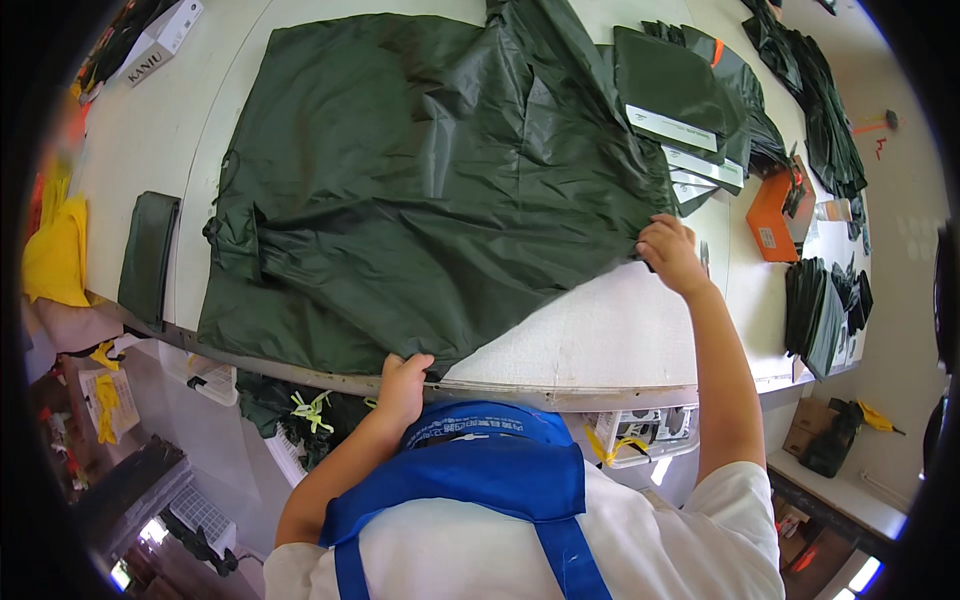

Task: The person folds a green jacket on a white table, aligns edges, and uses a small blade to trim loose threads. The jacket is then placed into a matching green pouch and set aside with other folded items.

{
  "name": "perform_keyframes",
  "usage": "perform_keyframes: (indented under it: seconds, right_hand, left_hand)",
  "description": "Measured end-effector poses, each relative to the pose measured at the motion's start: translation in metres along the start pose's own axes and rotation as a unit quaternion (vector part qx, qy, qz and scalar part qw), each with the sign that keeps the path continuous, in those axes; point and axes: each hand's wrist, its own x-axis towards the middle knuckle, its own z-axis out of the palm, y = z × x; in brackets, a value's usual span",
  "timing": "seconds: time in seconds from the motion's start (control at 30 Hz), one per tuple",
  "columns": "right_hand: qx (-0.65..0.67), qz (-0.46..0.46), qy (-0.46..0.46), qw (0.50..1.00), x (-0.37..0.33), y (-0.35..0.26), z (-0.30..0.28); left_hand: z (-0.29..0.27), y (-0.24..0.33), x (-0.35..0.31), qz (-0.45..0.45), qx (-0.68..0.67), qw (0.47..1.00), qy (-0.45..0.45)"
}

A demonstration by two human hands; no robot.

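Here we are at the white worktable [610, 340], and the glossy dark green fabric piece [440, 170] is spread wide over its middle, wrinkled, one flap reaching to the table's far edge! The left hand [402, 388] is at the table's near edge, gripping the fabric's lower corner, thumb on top; the right hand [672, 255], farther in and toward the table's right side, has the fabric's gathered right edge pinched in its fingers, and both grips look firm! At the table's far right, folded dark green packets [670, 80] with white labels overlap beside the fabric; an orange box [772, 215] stands at the table's right, with a dark green folded bundle [810, 308] on the table's near right! Over on the table's left lies a narrow folded dark green strip [150, 258], and yellow fabric [62, 255] sits at the table's left edge
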Motion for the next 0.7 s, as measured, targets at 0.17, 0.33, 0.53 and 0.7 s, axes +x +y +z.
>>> perform_keyframes:
  seconds: [0.17, 0.33, 0.53, 0.7]
  right_hand:
    - [-0.144, 0.119, 0.003, 0.982, 0.017, -0.009, 0.040]
    - [-0.015, 0.155, 0.209, 0.965, 0.013, -0.056, 0.044]
    - [0.354, -0.071, 0.072, 0.930, 0.022, -0.254, 0.059]
    - [0.611, -0.069, 0.006, 0.789, 0.077, -0.340, 0.046]
  left_hand:
    - [-0.002, 0.023, -0.015, -0.195, 0.060, 0.976, -0.079]
    - [-0.093, 0.106, 0.000, 0.241, 0.041, 0.933, 0.265]
    - [-0.140, 0.220, 0.047, 0.187, 0.021, 0.935, 0.301]
    - [-0.092, 0.252, 0.037, 0.277, 0.061, 0.957, 0.065]
